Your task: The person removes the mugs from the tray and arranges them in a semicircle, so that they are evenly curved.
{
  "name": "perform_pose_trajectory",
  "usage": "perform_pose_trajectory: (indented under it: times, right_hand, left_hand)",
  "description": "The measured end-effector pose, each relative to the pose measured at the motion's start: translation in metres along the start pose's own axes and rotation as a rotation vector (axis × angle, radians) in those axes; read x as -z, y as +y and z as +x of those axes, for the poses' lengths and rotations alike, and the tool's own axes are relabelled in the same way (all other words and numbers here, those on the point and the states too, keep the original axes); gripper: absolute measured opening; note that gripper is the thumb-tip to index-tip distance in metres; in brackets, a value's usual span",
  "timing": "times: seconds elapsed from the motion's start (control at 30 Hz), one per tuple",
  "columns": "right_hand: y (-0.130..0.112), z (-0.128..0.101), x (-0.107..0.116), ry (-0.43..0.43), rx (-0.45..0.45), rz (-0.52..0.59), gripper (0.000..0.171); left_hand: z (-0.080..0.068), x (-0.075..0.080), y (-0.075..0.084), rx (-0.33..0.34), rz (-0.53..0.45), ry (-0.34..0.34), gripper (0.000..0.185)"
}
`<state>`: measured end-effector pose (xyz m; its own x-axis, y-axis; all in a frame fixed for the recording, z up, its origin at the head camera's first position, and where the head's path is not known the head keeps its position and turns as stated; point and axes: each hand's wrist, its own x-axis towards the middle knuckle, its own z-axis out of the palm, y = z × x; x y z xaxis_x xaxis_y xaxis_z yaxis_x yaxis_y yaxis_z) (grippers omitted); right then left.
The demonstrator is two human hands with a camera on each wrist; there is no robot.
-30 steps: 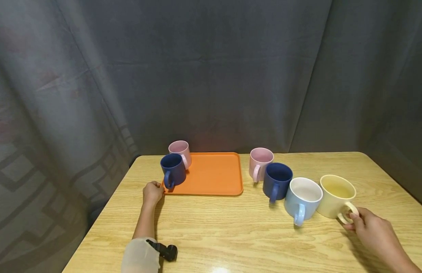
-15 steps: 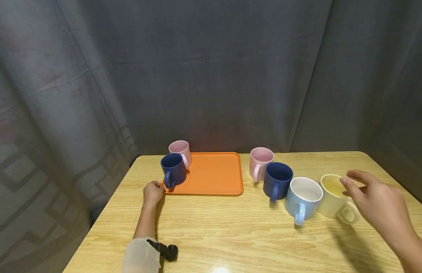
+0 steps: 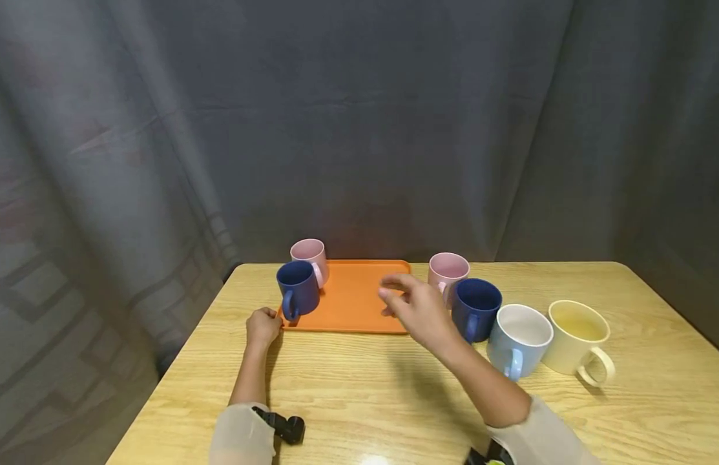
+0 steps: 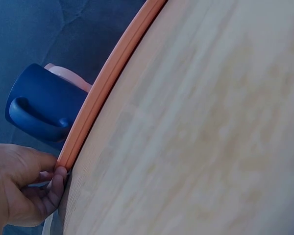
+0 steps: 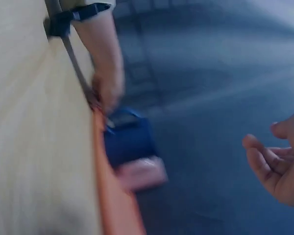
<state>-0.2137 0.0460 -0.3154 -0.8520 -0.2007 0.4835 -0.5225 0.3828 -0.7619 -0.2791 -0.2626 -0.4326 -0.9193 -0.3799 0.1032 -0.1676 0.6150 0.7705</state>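
Dark grey curtain hangs behind a wooden table (image 3: 359, 387). At centre frame, relaxed, spread fingers (image 3: 394, 284) of the right hand (image 3: 420, 313) hold nothing above the orange tray (image 3: 359, 297). At lower left, the left hand (image 3: 261, 326) appears, though blurred, to pinch the tray corner beside the navy mug (image 3: 298, 289). A tug there could tip that mug against the pink mug (image 3: 309, 252); the forearm could knock the second navy mug (image 3: 478, 307).
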Motion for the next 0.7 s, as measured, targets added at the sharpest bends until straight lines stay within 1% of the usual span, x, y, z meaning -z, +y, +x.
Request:
perform_pose_trajectory:
  times: [0.07,0.13,0.23,0.33,0.43,0.53,0.63,0.7]
  right_hand:
    - [0.006,0.014,-0.028,-0.055,-0.044,0.077,0.023]
    - [0.014,0.027,-0.054,-0.098,-0.074,0.116,0.023]
    - [0.026,0.04,-0.091,-0.149,-0.119,0.158,0.023]
    - [0.036,0.047,-0.123,-0.187,-0.167,0.184,0.024]
    - [0.043,0.05,-0.149,-0.219,-0.222,0.209,0.026]
    - [0.047,0.053,-0.169,-0.247,-0.281,0.252,0.026]
    - [0.049,0.054,-0.184,-0.279,-0.363,0.344,0.027]
    - [0.048,0.055,-0.192,-0.289,-0.395,0.405,0.029]
  left_hand:
    - [0.0,0.0,0.001,-0.014,0.022,0.013,0.01]
    - [0.0,0.0,0.0,-0.026,0.045,0.026,0.01]
    - [-0.001,0.0,0.001,-0.035,0.071,0.043,0.011]
    - [0.0,0.0,0.002,-0.027,0.061,0.036,0.013]
    - [0.0,0.0,0.002,-0.021,0.056,0.031,0.012]
    - [0.0,0.0,0.002,-0.023,0.067,0.036,0.012]
    - [0.0,0.0,0.002,-0.027,0.072,0.039,0.011]
    - [0.0,0.0,0.001,-0.029,0.069,0.039,0.012]
